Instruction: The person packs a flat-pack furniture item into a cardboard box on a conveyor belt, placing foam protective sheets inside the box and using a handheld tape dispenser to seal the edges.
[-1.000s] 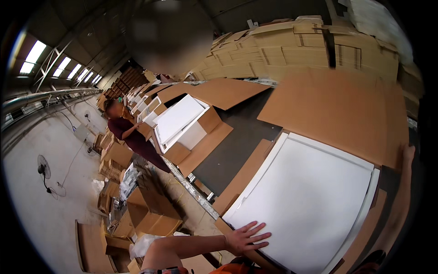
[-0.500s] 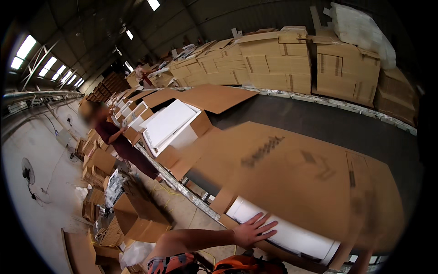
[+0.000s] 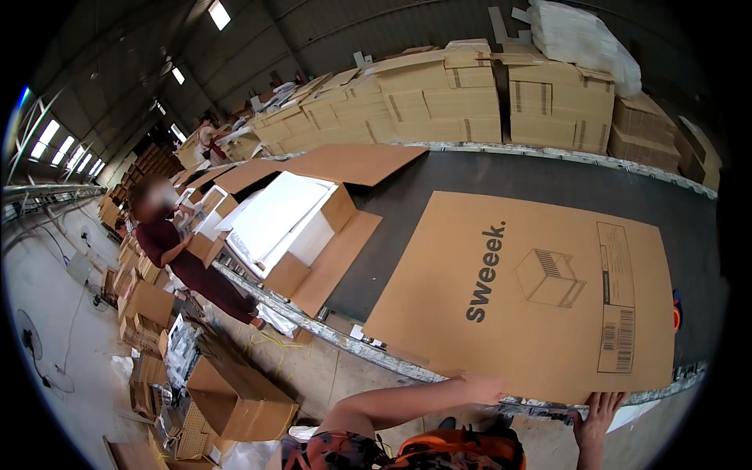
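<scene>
A wide, flat brown carton with dark printing lies on the black conveyor belt, its upper panel flat. At its near edge, my left hand touches the cardboard, its fingers blurred and partly out of sight. Further right along that edge, my right hand rests with fingers stretched onto the carton and thumb apart. A white piece shows just beyond the right hand, below the edge. The carton's contents are covered by its top panel.
Left of the carton stands an open carton with white panels. A person in dark red works beside the belt. Stacked cartons line the far side. A blue and red object sits at the carton's right edge. Loose boxes lie lower left.
The carton's top panel has come down over the white contents at the near side. My left hand has moved right, off the white surface to the carton's edge. The view has shifted.
</scene>
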The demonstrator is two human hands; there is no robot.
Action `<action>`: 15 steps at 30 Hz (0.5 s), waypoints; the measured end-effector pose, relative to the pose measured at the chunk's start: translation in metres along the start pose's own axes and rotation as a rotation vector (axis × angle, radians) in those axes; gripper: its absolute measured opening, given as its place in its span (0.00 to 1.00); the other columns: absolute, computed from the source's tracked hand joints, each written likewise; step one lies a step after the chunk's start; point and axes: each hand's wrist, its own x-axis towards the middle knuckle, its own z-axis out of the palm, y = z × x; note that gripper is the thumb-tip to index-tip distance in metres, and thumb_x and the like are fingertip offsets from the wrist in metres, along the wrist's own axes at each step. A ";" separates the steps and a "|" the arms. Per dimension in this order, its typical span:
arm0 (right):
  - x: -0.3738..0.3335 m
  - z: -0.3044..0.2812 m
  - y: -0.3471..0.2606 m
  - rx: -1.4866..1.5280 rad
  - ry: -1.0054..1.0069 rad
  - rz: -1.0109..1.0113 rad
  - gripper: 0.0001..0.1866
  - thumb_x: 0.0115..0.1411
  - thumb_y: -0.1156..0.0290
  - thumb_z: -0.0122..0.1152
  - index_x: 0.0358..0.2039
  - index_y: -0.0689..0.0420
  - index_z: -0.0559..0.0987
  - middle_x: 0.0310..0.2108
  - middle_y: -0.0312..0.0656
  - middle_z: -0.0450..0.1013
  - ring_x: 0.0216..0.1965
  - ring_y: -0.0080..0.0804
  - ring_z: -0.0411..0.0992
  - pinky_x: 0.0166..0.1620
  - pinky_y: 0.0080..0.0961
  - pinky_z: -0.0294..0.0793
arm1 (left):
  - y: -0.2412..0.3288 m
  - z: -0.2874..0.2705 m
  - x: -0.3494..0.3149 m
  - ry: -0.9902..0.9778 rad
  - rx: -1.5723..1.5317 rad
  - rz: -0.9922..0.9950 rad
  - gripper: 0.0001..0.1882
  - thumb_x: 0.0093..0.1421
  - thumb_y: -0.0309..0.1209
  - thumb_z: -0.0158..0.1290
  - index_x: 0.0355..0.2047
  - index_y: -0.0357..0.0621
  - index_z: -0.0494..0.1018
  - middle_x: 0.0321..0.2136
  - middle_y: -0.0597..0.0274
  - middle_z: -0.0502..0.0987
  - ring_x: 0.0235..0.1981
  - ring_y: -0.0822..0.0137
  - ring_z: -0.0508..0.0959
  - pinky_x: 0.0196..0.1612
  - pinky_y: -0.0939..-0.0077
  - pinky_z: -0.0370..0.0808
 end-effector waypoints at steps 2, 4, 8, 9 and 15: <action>-0.001 0.001 -0.012 -0.107 0.102 -0.071 0.42 0.54 0.47 0.54 0.60 0.66 0.57 0.61 0.61 0.54 0.63 0.63 0.47 0.64 0.61 0.40 | 0.006 -0.008 0.006 0.077 -0.061 -0.008 0.07 0.47 0.31 0.51 0.21 0.44 0.78 0.17 0.50 0.74 0.21 0.50 0.75 0.26 0.57 0.72; -0.004 -0.006 -0.012 0.077 0.124 0.047 0.25 0.49 0.63 0.61 0.45 0.64 0.69 0.47 0.58 0.66 0.52 0.60 0.62 0.62 0.64 0.49 | 0.019 -0.023 0.021 -0.103 -0.146 -0.041 0.07 0.47 0.32 0.52 0.20 0.44 0.77 0.16 0.51 0.74 0.22 0.50 0.76 0.28 0.57 0.72; 0.013 -0.017 -0.014 -0.009 0.205 -0.133 0.17 0.39 0.65 0.65 0.32 0.55 0.76 0.29 0.41 0.72 0.36 0.43 0.70 0.49 0.46 0.65 | -0.006 0.019 0.009 -0.406 0.035 0.102 0.13 0.59 0.33 0.43 0.38 0.42 0.75 0.39 0.49 0.75 0.38 0.52 0.76 0.41 0.61 0.74; 0.026 -0.021 -0.016 -0.036 0.167 -0.161 0.18 0.40 0.63 0.65 0.33 0.54 0.76 0.29 0.39 0.72 0.35 0.41 0.70 0.48 0.43 0.66 | 0.005 -0.003 0.010 -0.242 0.059 0.068 0.13 0.58 0.36 0.46 0.37 0.43 0.75 0.38 0.50 0.76 0.38 0.53 0.77 0.42 0.62 0.74; 0.022 -0.028 -0.010 0.020 0.250 -0.144 0.29 0.46 0.54 0.62 0.46 0.58 0.73 0.42 0.44 0.73 0.51 0.42 0.69 0.61 0.48 0.58 | 0.082 -0.068 -0.014 0.562 0.243 0.504 0.26 0.48 0.47 0.61 0.40 0.39 0.75 0.44 0.54 0.76 0.43 0.53 0.76 0.47 0.59 0.72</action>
